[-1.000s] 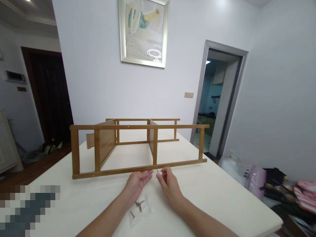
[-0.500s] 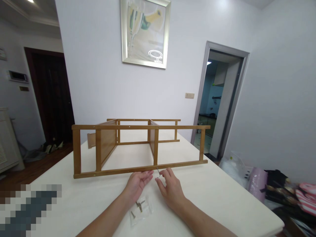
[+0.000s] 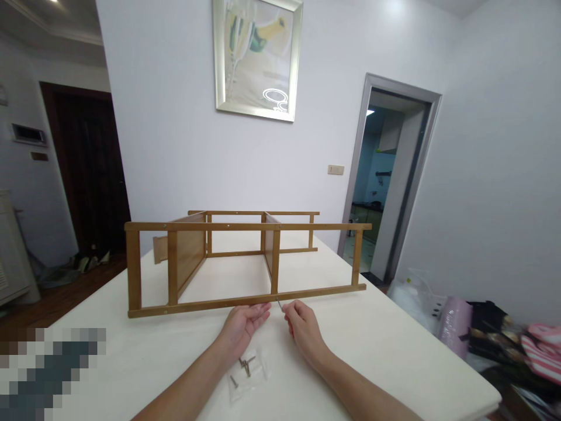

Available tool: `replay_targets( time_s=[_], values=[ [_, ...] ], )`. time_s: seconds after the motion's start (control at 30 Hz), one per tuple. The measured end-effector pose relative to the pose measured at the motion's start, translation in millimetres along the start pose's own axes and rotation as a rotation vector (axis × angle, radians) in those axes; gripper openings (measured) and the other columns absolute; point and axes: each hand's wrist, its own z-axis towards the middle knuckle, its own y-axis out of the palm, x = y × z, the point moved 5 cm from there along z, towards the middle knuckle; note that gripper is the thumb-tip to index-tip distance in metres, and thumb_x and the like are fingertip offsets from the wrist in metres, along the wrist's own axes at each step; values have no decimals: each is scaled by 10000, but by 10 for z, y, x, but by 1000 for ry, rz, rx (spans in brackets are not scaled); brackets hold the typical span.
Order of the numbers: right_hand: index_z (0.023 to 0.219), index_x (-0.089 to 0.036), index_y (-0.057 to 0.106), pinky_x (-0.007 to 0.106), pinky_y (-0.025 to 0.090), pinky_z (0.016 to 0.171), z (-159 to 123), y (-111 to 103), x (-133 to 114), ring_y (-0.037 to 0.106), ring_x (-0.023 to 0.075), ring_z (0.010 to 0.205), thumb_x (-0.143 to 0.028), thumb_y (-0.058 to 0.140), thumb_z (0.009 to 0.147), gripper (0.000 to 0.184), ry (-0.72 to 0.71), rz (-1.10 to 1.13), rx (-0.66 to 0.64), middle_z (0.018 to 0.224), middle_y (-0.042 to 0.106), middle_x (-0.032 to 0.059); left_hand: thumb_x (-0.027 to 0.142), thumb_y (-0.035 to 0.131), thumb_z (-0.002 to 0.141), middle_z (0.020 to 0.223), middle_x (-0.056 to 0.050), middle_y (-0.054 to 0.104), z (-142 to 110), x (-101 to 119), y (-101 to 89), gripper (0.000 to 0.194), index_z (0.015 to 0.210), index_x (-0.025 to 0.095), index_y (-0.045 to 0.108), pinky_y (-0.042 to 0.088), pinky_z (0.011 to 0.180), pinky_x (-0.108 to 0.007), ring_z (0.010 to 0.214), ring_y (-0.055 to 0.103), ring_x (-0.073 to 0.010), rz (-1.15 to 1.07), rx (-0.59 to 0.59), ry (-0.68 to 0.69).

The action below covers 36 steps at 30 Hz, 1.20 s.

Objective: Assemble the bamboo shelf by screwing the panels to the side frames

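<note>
A bamboo shelf frame (image 3: 245, 225) lies on its side on the white table (image 3: 385, 345). My left hand (image 3: 244, 323) rests on the table with fingers stretched out, fingertips touching the frame's lower front rail. My right hand (image 3: 301, 325) is closed in a pinch on a small metal hex key (image 3: 279, 302) whose tip meets that rail near the middle upright. A clear plastic bag with several screws (image 3: 246, 369) lies just in front of my wrists.
A loose bamboo piece (image 3: 160, 248) lies behind the frame at left. Bags and clutter (image 3: 491, 333) sit beyond the table's right edge. An open doorway (image 3: 385, 181) is at the back right, a dark door (image 3: 87, 169) at left.
My right hand has shifted slightly and turned the hex key at the rail; the key's bent arm showed half a second ago and is now tucked in my fingers. My left hand stayed put.
</note>
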Motion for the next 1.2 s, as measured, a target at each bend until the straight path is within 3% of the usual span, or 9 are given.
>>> replay_targets(
  time_s=[0.13,0.57,0.87,1.03,1.2],
  values=[
    [738,-175,593,223,337,419,-28,37,37,439,97,478,-355,531,737,189,181,244,-68,618,530,-19,-113,563,750,912,-157,738,18,-6,-24,223,678,81,645,501,1032,-408,1024,693,-248,10,11,2],
    [762,-148,598,201,322,395,-23,111,115,413,65,423,-275,530,689,161,302,482,-162,618,556,-17,-116,496,757,972,-192,728,29,-13,-27,244,683,70,635,503,1025,-417,1026,690,-249,12,15,-16],
    [731,-127,618,206,303,377,-4,133,102,404,59,396,-273,554,667,172,332,515,-244,607,568,-6,-103,509,756,1000,-196,721,36,-23,-35,207,755,41,657,495,1032,-402,1004,698,-239,12,10,-17],
    [746,-133,606,209,292,375,15,136,121,391,59,394,-259,553,656,163,343,524,-279,600,550,-18,-104,508,753,995,-188,724,21,-21,-26,220,690,61,640,503,1022,-404,1024,690,-250,12,-2,-8],
    [809,-185,547,215,307,390,-4,137,173,420,79,420,-288,498,720,144,269,352,-228,632,535,-40,-105,501,761,997,-199,720,-8,-7,-1,216,724,40,657,511,1012,-400,1017,690,-249,26,0,-1]
  ],
)
